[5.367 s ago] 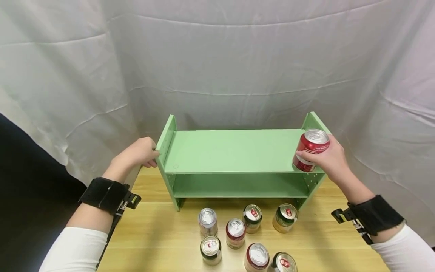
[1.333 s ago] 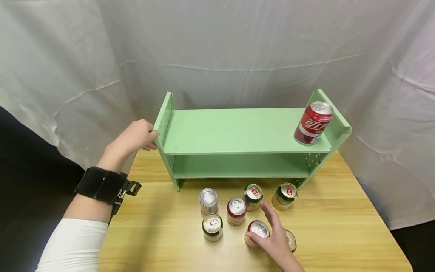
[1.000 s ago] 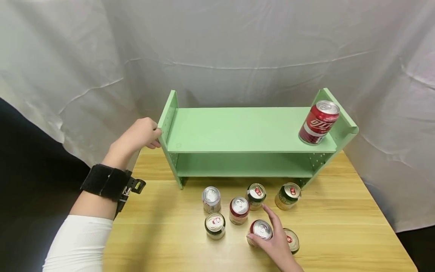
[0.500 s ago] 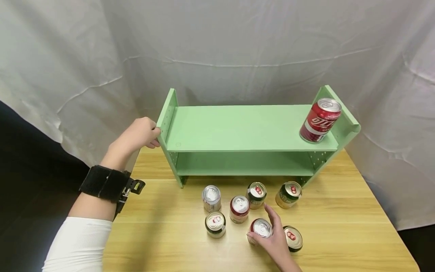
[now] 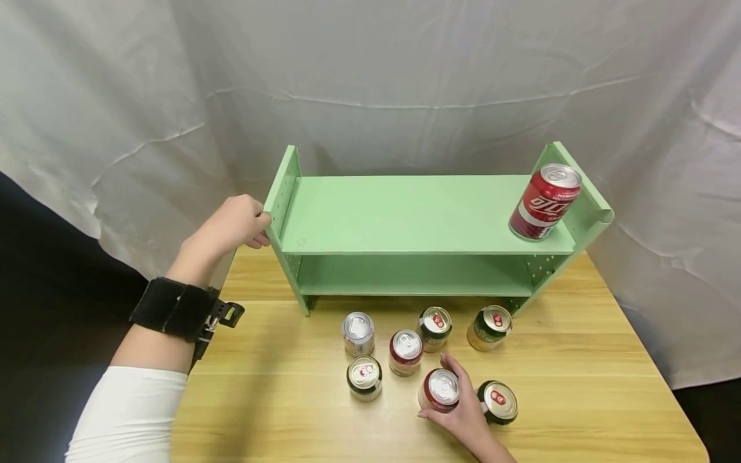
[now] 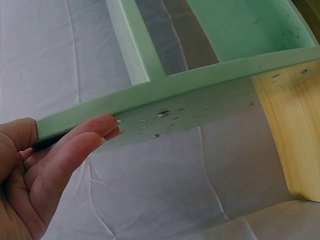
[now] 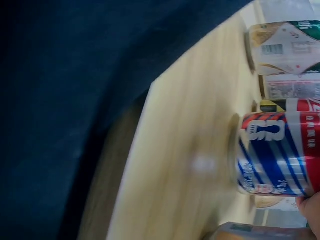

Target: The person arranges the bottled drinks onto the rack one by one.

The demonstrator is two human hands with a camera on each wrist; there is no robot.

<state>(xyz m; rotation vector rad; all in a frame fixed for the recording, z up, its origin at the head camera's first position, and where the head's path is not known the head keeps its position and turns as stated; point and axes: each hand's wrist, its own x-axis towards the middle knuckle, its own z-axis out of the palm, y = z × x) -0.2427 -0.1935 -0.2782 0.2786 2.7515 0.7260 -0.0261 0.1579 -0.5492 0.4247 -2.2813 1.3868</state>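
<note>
My left hand [image 5: 234,222] pinches the left side panel [image 5: 282,193] of a green two-tier shelf [image 5: 405,215]. In the left wrist view, its fingers [image 6: 75,150] lie along the panel's pierced face, with the thumb at the edge. On the table, my right hand [image 5: 463,415] wraps thumb and fingers round a soda can [image 5: 441,389] with a silver top and dark red shoulder. The right wrist view shows that can's blue, white and red side [image 7: 275,152], a fingertip at its lower right. A larger red can [image 5: 544,202] stands on the top tier at the right end.
Just right of my right hand is a green-and-gold can [image 5: 498,403]. Two similar cans [image 5: 434,328] [image 5: 489,328] stand before the shelf. Further left are a silver can [image 5: 358,333], a dark-rimmed can [image 5: 365,378] and a red-rimmed can [image 5: 405,352]. Grey cloth [image 5: 405,77] hangs behind.
The right hand has let go of the larger red can on the top tier, come down to the table and closed round the soda can. The left hand has kept its grip.
</note>
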